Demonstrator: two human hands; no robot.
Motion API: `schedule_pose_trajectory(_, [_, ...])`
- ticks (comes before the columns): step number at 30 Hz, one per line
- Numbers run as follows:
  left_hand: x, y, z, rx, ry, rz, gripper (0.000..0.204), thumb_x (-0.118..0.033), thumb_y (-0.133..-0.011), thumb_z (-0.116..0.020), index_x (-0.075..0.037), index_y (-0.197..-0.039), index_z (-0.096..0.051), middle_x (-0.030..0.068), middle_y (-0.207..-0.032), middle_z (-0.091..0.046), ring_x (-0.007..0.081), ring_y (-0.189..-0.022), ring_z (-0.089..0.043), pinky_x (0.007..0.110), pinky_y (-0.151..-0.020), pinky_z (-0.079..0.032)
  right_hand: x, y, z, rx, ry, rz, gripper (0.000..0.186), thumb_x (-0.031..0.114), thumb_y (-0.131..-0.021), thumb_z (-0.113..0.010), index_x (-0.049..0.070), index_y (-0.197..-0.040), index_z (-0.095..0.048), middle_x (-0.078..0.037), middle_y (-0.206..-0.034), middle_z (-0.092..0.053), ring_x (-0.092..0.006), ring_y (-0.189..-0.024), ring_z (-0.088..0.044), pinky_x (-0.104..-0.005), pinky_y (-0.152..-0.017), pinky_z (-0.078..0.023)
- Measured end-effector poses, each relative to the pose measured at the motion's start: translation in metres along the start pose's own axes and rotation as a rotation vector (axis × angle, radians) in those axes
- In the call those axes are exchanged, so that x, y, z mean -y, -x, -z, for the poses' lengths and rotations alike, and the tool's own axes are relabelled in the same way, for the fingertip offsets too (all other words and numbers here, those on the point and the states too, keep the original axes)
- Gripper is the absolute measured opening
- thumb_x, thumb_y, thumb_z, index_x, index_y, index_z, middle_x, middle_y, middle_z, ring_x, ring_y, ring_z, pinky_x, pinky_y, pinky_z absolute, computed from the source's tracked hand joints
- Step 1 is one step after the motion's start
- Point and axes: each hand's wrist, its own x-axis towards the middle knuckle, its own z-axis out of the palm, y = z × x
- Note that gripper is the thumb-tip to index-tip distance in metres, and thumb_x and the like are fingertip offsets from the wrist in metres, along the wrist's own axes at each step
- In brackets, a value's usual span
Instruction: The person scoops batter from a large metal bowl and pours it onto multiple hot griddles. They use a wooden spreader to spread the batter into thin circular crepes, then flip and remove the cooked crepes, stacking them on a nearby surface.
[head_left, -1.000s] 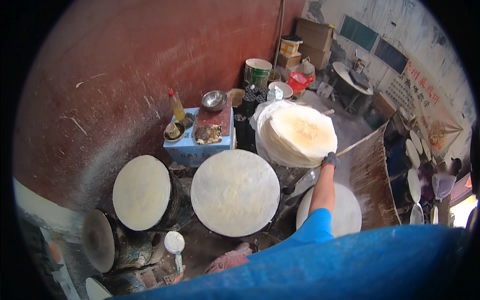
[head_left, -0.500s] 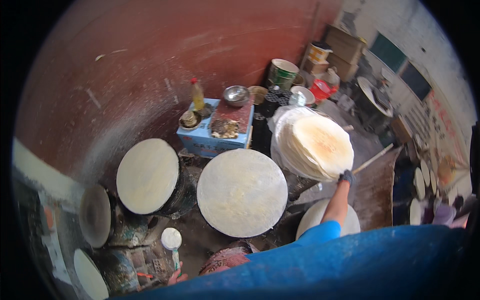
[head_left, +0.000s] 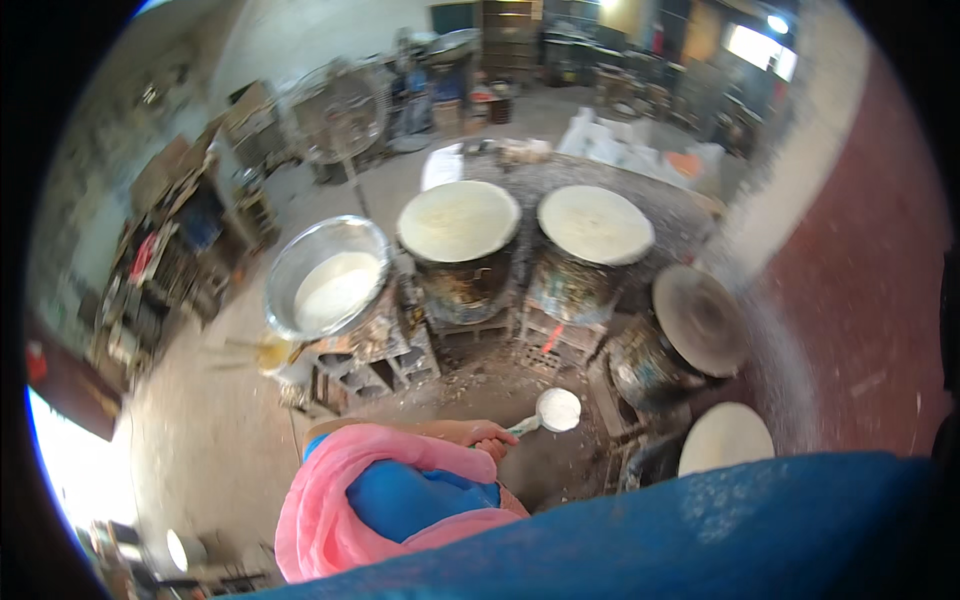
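Note:
My left hand [head_left: 491, 440] is closed round the handle of a ladle [head_left: 558, 410], held low in front of the stoves. White batter or a similar pale mix fills its round bowl. My left forearm comes in from the left, beside pink cloth and a blue sleeve. My right hand is out of the picture. Beyond the ladle stand two round griddles, a left one [head_left: 459, 221] and a right one [head_left: 596, 225], both with pale tops, on sooty drum stoves. A large metal basin [head_left: 330, 278] with a white mix inside stands left of them.
A dark griddle [head_left: 700, 320] leans at the right, above another pale griddle [head_left: 727, 440]. Brick and block supports [head_left: 380, 372] stand under the basin. A standing fan [head_left: 335, 115] is farther back, near white sacks [head_left: 640, 145]. A red wall [head_left: 880, 250] bounds the right.
The view has swung left, from the pancake stack and blue box to the basin and other stoves. My gloved right hand has left the picture. My left hand still holds the ladle.

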Motion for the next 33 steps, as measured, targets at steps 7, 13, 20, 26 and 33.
schedule_pose_trajectory(7, [-0.037,0.213,0.087,-0.09,0.236,-0.595,0.025,-0.018,-0.094,-0.047,-0.021,-0.119,-0.044,0.0001,-0.056,-0.035,0.0069,-0.039,-0.031,0.019,-0.031,-0.026,0.146,0.026,-0.278,0.606,0.418,0.501,0.037,0.029,-0.08,-0.067,-0.003,-0.1,-0.062,-0.013,-0.081,-0.064,-0.0239,-0.074,-0.059,-0.0343,-0.073,-0.046])
schedule_pose_trajectory(13, [-0.102,0.401,0.189,-0.532,-0.143,-1.137,0.047,-0.006,-0.084,-0.057,-0.019,-0.123,-0.035,0.0048,-0.073,-0.049,0.0097,-0.046,-0.043,0.02,-0.032,-0.032,0.28,0.205,-0.609,0.781,1.023,1.254,0.032,0.039,-0.077,-0.065,0.012,-0.094,-0.065,-0.017,-0.082,-0.064,-0.0341,-0.079,-0.062,-0.0433,-0.067,-0.048])
schedule_pose_trajectory(20, [-0.215,0.495,0.412,-1.111,0.176,-0.875,0.011,-0.007,-0.086,-0.052,-0.005,-0.087,-0.042,0.0042,-0.049,-0.039,0.0139,-0.036,-0.038,0.028,-0.032,-0.033,0.28,0.404,-0.81,1.126,1.28,1.974,0.025,0.034,-0.077,-0.057,0.012,-0.084,-0.066,-0.014,-0.068,-0.064,-0.0325,-0.065,-0.063,-0.0446,-0.062,-0.048])
schedule_pose_trajectory(26, [-0.229,0.494,0.448,-1.271,0.129,-0.775,0.019,-0.01,-0.082,-0.055,-0.003,-0.068,-0.044,0.009,-0.048,-0.043,0.0189,-0.035,-0.042,0.035,-0.032,-0.037,0.246,0.369,-0.831,1.261,1.14,1.78,0.031,0.039,-0.081,-0.053,0.012,-0.081,-0.066,-0.016,-0.069,-0.063,-0.0333,-0.067,-0.063,-0.0453,-0.062,-0.048])
schedule_pose_trajectory(33, [-0.264,0.492,0.396,-0.559,0.82,-0.603,0.036,-0.021,-0.088,-0.054,-0.011,-0.06,-0.035,-0.0014,-0.042,-0.029,0.0089,-0.032,-0.027,0.024,-0.027,-0.026,0.202,0.336,-0.79,1.087,1.273,1.485,0.047,0.053,-0.078,-0.057,0.007,-0.083,-0.065,-0.018,-0.072,-0.063,-0.0363,-0.067,-0.062,-0.0469,-0.062,-0.048])
